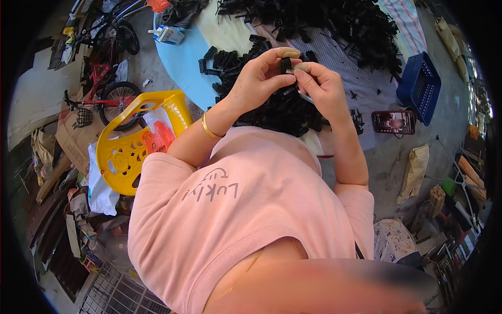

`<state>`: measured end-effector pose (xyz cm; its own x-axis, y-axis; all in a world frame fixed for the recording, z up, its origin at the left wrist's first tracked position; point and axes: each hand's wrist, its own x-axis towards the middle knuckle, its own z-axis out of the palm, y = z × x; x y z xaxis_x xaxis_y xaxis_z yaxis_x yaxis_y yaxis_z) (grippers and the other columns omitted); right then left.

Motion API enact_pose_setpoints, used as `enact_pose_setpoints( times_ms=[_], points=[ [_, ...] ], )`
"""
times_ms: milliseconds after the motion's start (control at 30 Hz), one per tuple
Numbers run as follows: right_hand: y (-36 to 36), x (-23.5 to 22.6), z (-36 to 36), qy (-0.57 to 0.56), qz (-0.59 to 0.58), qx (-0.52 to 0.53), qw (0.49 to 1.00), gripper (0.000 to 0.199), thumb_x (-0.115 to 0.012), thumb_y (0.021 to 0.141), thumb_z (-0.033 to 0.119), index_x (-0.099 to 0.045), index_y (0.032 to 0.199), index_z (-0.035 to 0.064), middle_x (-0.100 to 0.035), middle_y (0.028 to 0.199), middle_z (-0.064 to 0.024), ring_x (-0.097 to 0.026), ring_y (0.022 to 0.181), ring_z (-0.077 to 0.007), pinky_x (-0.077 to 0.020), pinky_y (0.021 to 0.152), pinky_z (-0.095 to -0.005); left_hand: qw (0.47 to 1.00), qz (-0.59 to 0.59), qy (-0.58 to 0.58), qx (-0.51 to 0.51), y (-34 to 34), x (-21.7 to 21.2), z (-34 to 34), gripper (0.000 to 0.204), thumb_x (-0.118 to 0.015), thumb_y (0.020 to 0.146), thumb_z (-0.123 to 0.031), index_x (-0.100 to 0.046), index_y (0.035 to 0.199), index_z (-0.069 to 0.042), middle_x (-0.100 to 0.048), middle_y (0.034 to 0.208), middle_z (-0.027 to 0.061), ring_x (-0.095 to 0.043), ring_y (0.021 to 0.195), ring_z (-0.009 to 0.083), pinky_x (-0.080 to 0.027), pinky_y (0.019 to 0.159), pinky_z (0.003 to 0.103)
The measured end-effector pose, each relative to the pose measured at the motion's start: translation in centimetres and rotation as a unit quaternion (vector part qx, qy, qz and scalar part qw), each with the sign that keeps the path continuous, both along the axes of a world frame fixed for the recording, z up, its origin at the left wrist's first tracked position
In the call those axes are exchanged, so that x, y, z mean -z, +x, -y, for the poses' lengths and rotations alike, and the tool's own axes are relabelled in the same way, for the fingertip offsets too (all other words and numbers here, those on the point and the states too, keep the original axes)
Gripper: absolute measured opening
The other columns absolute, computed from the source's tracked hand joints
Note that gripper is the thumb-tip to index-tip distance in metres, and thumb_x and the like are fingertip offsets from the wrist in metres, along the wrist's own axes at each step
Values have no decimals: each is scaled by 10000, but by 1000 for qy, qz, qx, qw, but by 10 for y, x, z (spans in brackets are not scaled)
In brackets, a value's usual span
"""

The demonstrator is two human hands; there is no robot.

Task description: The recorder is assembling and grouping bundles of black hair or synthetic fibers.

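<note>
My left hand [260,77] pinches a small black plastic piece [285,65] upright between thumb and forefinger; a tan cover wraps that fingertip. Close against it, my right hand [320,86] is closed, its fingertips at the piece's lower right side. A thin pale strip [305,98] shows under the right hand, and I cannot make out whether it is held. Beneath both hands lies a pile of similar black pieces [285,112], close to my body. A far larger heap of black pieces [334,23] spreads over the cloth beyond.
A blue plastic basket [420,88] and a phone with a lit screen [393,122] lie to the right. On the left stand a yellow plastic chair [123,162] with a red bag [158,137], and a red bicycle [99,83]. A drink carton [168,35] sits on the light-blue cloth [180,65].
</note>
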<state>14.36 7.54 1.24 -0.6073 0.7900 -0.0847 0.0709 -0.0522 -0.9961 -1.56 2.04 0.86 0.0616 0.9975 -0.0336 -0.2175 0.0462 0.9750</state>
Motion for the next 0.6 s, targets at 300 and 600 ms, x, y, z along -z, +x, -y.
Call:
enact_pose_setpoints(
  times_ms=[300,600],
  points=[
    [-1,-4,13,12,-8,20,1000,147,-533,879,116,-609,911,-6,-511,628,34,-434,551,-25,-332,482,-151,998,18,49,-28,4,-1,5,291,-559,812,44,-508,1097,13,-578,1046,72,-557,940,103,-464,840,236],
    [0,4,13,-34,-1,28,999,165,-522,885,122,-611,927,-11,-496,636,45,-409,550,-12,-315,478,-145,980,-174,82,-53,6,8,9,332,-546,811,78,-475,1129,10,-598,1050,102,-585,906,131,-485,798,248]
  ],
)
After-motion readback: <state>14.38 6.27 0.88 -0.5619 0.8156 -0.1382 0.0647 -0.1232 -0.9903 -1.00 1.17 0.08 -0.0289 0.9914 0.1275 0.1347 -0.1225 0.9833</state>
